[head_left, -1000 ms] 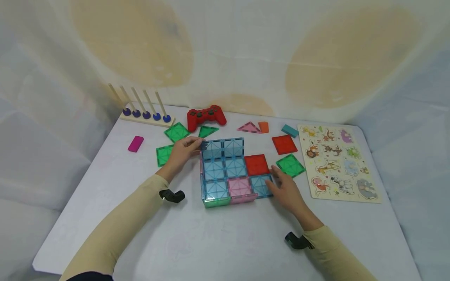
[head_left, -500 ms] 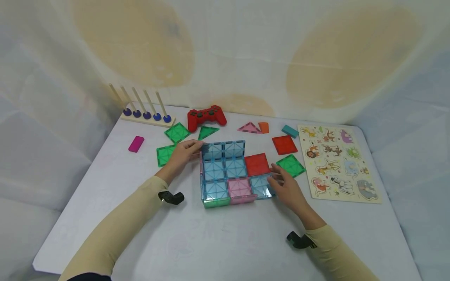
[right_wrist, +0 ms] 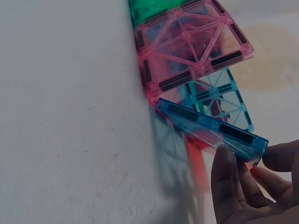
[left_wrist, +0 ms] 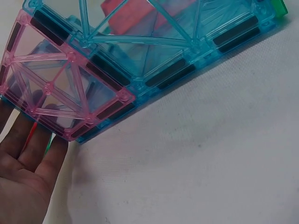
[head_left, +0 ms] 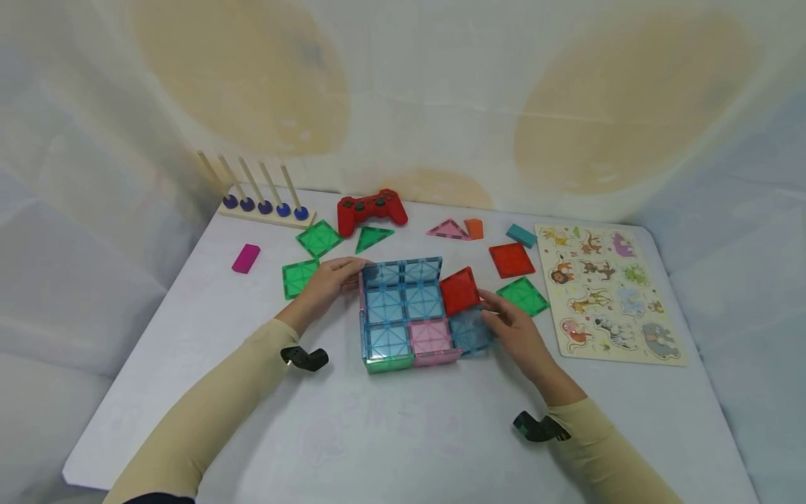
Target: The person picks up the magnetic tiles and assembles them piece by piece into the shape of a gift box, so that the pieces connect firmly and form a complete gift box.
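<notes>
A box-like build of magnetic tiles point(head_left: 385, 306) stands mid-table, with blue squares on its floor and upright tiles along its back, left and front. My left hand point(head_left: 327, 281) rests at the back left corner, its straight fingers point(left_wrist: 35, 151) touching the wall from behind; the tips are partly hidden. My right hand point(head_left: 515, 334) pinches the outer blue square tile point(right_wrist: 212, 133), thumb on one side and fingers on the other. That tile tilts up from the table beside the pink tile point(head_left: 430, 336). Behind it a red square tile point(head_left: 460, 291) is also tilted.
Loose green tiles point(head_left: 300, 278), a red game controller point(head_left: 371, 210) and a peg stacker point(head_left: 267, 213) lie at the back left. An animal puzzle board point(head_left: 607, 294), a red tile point(head_left: 511, 260) and a green tile point(head_left: 523, 296) lie to the right. A magenta block point(head_left: 246, 258) sits far left.
The outer blue tile and the red tile have gone from lying flat to tilted, raised on the right by my right hand. The back wall leans slightly lower; the left hand has barely moved.
</notes>
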`<state>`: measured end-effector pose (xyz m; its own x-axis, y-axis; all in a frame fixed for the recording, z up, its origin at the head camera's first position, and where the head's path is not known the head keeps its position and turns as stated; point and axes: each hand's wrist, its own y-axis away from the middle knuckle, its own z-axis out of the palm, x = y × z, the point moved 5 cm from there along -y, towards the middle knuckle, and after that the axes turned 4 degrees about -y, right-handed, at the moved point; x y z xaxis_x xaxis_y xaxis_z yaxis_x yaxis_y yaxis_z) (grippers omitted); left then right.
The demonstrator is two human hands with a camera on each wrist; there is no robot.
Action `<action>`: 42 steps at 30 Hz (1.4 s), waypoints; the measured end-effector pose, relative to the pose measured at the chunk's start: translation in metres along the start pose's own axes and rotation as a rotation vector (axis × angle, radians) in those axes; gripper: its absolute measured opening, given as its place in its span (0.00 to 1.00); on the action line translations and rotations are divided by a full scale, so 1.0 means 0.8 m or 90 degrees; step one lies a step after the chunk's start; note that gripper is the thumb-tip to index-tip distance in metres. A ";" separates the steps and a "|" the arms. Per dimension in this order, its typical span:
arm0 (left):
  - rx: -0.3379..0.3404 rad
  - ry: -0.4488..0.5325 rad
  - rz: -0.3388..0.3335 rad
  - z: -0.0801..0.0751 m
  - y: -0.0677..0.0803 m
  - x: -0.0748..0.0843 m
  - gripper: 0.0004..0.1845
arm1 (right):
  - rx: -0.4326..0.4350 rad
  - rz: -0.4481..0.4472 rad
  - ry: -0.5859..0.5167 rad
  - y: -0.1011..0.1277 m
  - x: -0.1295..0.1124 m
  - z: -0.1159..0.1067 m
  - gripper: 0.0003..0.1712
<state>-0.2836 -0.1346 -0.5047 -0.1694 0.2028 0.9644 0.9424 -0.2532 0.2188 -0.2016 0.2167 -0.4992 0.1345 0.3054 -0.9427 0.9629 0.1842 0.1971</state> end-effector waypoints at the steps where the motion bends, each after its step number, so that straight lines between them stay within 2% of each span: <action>1: -0.002 -0.001 0.001 0.000 0.000 0.000 0.23 | -0.007 0.002 -0.012 0.000 0.000 0.001 0.29; 6: -0.014 -0.011 0.000 0.003 0.002 0.000 0.23 | -0.041 0.007 -0.071 -0.002 0.000 0.009 0.31; 9: -0.021 -0.015 0.003 0.003 0.002 -0.001 0.23 | -0.049 0.012 -0.083 -0.004 0.001 0.013 0.32; 19: -0.023 -0.014 0.017 0.004 0.003 -0.002 0.23 | -0.067 -0.007 -0.072 -0.008 -0.008 0.026 0.33; 32: -0.026 -0.046 0.026 0.007 0.012 -0.002 0.25 | -0.131 -0.057 -0.067 -0.005 -0.012 0.039 0.33; 37: -0.030 -0.048 0.025 0.011 0.017 0.001 0.24 | -0.162 -0.043 -0.046 0.000 -0.014 0.041 0.38; 42: -0.042 -0.049 0.047 0.016 0.018 0.007 0.24 | -0.176 -0.047 -0.050 0.001 -0.016 0.043 0.38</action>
<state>-0.2669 -0.1248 -0.4982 -0.0745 0.2526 0.9647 0.9301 -0.3314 0.1586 -0.1944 0.1805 -0.4965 0.0949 0.2113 -0.9728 0.8721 0.4536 0.1836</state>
